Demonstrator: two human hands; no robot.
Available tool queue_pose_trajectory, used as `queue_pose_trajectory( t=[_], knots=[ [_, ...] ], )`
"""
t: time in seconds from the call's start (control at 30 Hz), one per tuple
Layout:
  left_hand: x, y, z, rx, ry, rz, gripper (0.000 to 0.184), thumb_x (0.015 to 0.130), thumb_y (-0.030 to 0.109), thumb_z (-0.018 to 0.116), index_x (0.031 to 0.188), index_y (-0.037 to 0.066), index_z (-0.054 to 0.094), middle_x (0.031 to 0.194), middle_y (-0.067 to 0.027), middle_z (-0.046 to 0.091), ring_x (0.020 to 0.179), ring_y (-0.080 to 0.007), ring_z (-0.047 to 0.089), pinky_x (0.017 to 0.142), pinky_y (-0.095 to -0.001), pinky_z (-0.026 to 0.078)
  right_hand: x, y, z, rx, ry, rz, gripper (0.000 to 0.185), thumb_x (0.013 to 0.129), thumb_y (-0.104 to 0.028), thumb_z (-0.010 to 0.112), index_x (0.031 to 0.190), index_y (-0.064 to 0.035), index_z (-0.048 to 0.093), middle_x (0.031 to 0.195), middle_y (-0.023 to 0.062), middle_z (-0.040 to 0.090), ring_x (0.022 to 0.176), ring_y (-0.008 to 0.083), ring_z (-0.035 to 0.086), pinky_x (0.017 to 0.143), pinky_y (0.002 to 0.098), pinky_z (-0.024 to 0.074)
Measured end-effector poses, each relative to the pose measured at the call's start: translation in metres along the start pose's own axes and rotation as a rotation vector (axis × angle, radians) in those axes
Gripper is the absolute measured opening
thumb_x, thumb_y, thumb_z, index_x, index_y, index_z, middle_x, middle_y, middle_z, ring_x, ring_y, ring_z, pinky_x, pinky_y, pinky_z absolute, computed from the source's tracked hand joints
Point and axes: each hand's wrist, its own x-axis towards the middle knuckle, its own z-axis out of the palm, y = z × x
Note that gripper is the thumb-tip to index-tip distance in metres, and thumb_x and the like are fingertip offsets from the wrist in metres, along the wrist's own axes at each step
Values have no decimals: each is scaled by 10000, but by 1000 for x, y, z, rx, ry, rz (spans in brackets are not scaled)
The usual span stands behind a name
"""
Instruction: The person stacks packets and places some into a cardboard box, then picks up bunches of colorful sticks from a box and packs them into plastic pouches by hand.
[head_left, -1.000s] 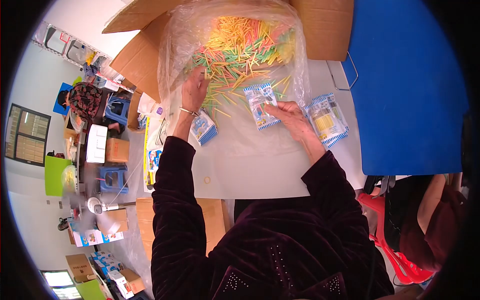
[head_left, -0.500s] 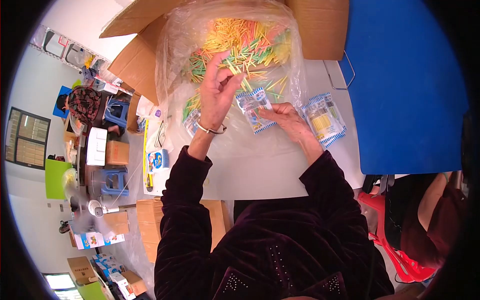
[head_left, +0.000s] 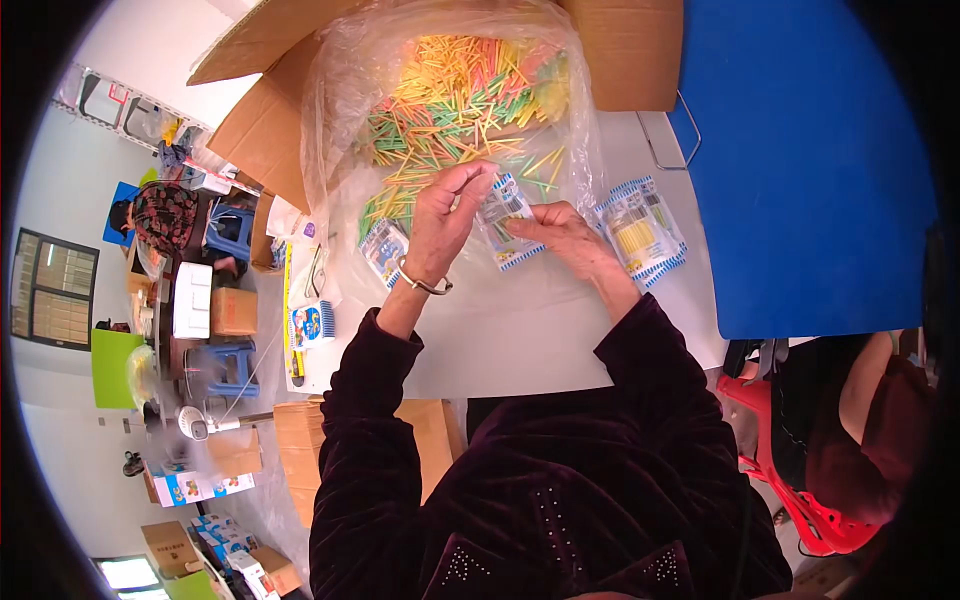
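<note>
My right hand (head_left: pixel 572 238) grips a small clear packet (head_left: pixel 511 253) with blue-and-white striped edges, thumb across its front. Some greenish sticks show through the film. At the top left corner of this packet, my left hand (head_left: pixel 445 215) is closed in a pinch; what lies between its fingertips is hidden. Beyond both hands, a heap of thin yellow, green, orange and pink sticks (head_left: pixel 470 90) spreads over a clear plastic bag (head_left: pixel 335 110). One more striped packet (head_left: pixel 383 250) lies left of my left wrist. Right of my right hand are stacked packets (head_left: pixel 637 237), the upper with yellow sticks inside.
Cardboard box flaps (head_left: pixel 262 125) stand around the bag. A blue board (head_left: pixel 810 170) covers the right side. A yellow cutter knife (head_left: pixel 297 367) and a small blue packet (head_left: pixel 312 322) lie at the table's left edge. Another person (head_left: pixel 870 430) sits at the right by a red chair (head_left: pixel 775 490).
My left hand has lowered towards the packet in my right hand. The light green sticks it held upright no longer show in its fingers. The camera view has shifted slightly.
</note>
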Motion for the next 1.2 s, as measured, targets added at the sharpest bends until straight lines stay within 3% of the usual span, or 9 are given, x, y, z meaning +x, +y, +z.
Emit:
queue_pose_trajectory(
  t=[0.23, 0.33, 0.4, 0.43, 0.53, 0.6, 0.8, 1.0, 1.2],
  knots=[
    [-2, -11, 0, -315, 44, -134, 169, 888, 113, 552, 1000, 3, 612, 813, -12, 609, 770, -76, 552, 704, -218, 437, 4, 6, -1, 72, -67, -34, 284, 857, -218, 620, 1031, 7, 637, 915, 15, 652, 848, 58, 566, 802, 215, 416],
    [-2, -10, -3, -93, -11, -150, 172, 885, 121, 561, 1007, 3, 591, 840, -12, 600, 786, -73, 544, 702, -218, 435, 6, 13, -3, 144, -65, -76, 280, 863, -218, 613, 1034, 3, 637, 931, 14, 648, 844, 58, 563, 800, 218, 415],
    [0, -9, -9, 111, -26, 86, 253, 909, 208, 542, 1047, 1, 586, 941, 13, 581, 851, -75, 516, 776, -218, 405, 4, 8, -1, 125, -46, -75, 277, 867, -216, 608, 1035, 2, 637, 932, 11, 647, 847, 56, 560, 801, 218, 413],
    [-1, -7, -9, 112, -24, 89, 253, 909, 208, 542, 1047, 1, 586, 941, 13, 581, 851, -75, 516, 776, -218, 405, 4, 5, -1, 107, -24, -72, 274, 870, -214, 604, 1035, 2, 637, 932, 8, 645, 850, 55, 557, 801, 218, 411],
    [-12, 0, -7, -38, 24, -63, 260, 900, 191, 556, 1083, 5, 546, 978, -12, 583, 880, -88, 523, 787, -233, 417, -1, -1, 7, 182, 18, -82, 264, 874, -214, 600, 1036, -10, 639, 926, -4, 638, 860, 49, 541, 807, 218, 403],
    [-18, -2, -1, -363, -19, -230, 304, 870, 118, 591, 1130, 14, 474, 1004, -44, 597, 918, -99, 541, 810, -238, 426, -1, -1, 8, 183, 17, -92, 261, 877, -214, 597, 1042, -16, 638, 920, -11, 633, 868, 47, 532, 809, 218, 397],
    [-16, -8, -3, -333, 3, -171, 363, 825, 11, 612, 1139, 8, 428, 1044, -71, 609, 929, -98, 560, 808, -229, 439, -1, -1, 8, 46, 13, -177, 268, 874, -213, 599, 1059, -21, 625, 914, -22, 618, 869, 45, 512, 806, 218, 386],
    [-23, 5, -1, -515, -60, -302, 332, 827, 4, 604, 1126, -1, 460, 1021, -73, 617, 923, -105, 580, 788, -227, 463, -3, -1, 6, 16, -10, -160, 260, 852, -179, 616, 1052, -14, 621, 922, -15, 619, 855, 49, 522, 806, 220, 396],
    [-32, -3, -2, -395, -34, -200, 325, 827, 11, 603, 1128, 1, 480, 1050, -65, 610, 947, -114, 583, 824, -247, 461, -8, -8, 12, 14, -44, -141, 267, 839, -164, 627, 1059, -13, 625, 932, -3, 633, 861, 52, 536, 803, 221, 404]
  ],
)
